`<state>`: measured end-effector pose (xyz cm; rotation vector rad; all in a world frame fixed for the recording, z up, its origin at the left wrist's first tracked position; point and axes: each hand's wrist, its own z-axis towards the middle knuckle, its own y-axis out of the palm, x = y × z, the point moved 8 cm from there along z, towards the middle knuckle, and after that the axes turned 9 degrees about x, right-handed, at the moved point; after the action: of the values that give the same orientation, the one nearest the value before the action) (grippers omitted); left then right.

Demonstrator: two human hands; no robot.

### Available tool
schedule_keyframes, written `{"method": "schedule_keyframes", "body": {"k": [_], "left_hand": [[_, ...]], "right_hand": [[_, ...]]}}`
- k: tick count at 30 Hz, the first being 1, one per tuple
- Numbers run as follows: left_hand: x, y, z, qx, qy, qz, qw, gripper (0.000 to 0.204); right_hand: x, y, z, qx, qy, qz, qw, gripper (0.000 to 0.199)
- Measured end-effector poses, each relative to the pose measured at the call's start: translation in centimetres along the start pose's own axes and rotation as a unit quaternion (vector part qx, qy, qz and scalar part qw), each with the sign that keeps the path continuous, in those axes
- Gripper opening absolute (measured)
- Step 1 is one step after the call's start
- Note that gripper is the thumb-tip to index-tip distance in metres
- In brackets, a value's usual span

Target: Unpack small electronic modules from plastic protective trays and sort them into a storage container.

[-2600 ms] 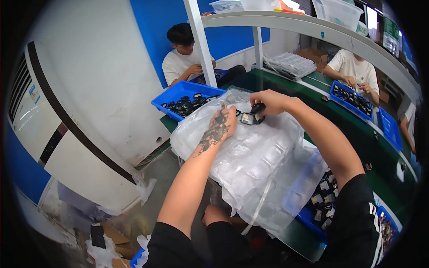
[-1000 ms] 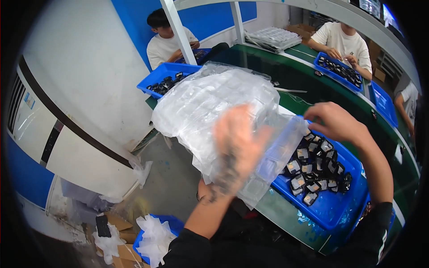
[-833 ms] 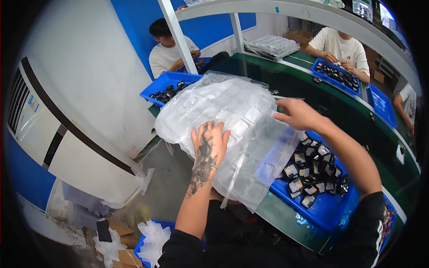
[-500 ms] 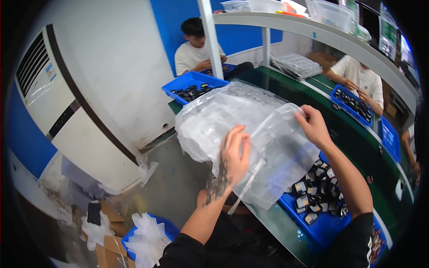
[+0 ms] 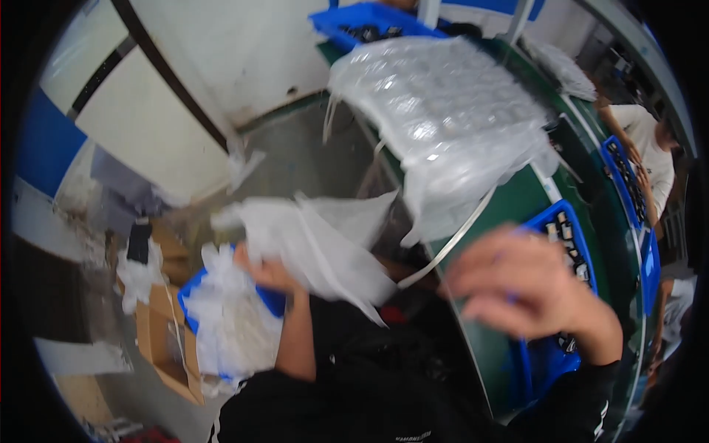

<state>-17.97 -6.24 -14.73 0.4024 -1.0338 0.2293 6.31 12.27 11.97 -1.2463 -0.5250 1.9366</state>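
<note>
My left hand grips a crumpled clear plastic bag low at my left side, over a blue bin stuffed with white plastic waste. My right hand hovers blurred over the green table's edge, fingers spread and holding nothing. A white strap runs from near it up to a stack of clear blister trays lying on the table. A blue bin of small black parts sits just behind my right hand.
A white floor-standing cabinet stands at the left. Cardboard boxes and plastic scraps litter the floor. Another blue bin sits at the table's far end. A person in white works at the right beside more blue bins.
My left hand has pulled a plastic bag off the tray stack and swung it down left over the waste bin. My right hand left the trays and dropped toward the table edge.
</note>
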Motion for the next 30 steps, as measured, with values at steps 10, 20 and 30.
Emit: {"method": "schedule_keyframes", "body": {"k": [10, 20, 30], "left_hand": [[-17.7, 9.1, -10.8, -0.168, -0.288, 0.229, 0.914, 0.044], [-18.9, -25.0, 14.7, -0.032, 0.181, 0.31, 0.933, 0.056], [-23.3, -39.4, 4.7, -0.182, 0.073, 0.71, 0.677, 0.044]], "right_hand": [[10.6, -2.3, 3.8, -0.073, 0.085, -0.407, 0.907, 0.059], [10.4, -2.7, 6.0, -0.019, 0.063, -0.31, 0.949, 0.026], [9.9, -6.5, 5.9, 0.105, 0.036, -0.374, 0.921, 0.021]]}}
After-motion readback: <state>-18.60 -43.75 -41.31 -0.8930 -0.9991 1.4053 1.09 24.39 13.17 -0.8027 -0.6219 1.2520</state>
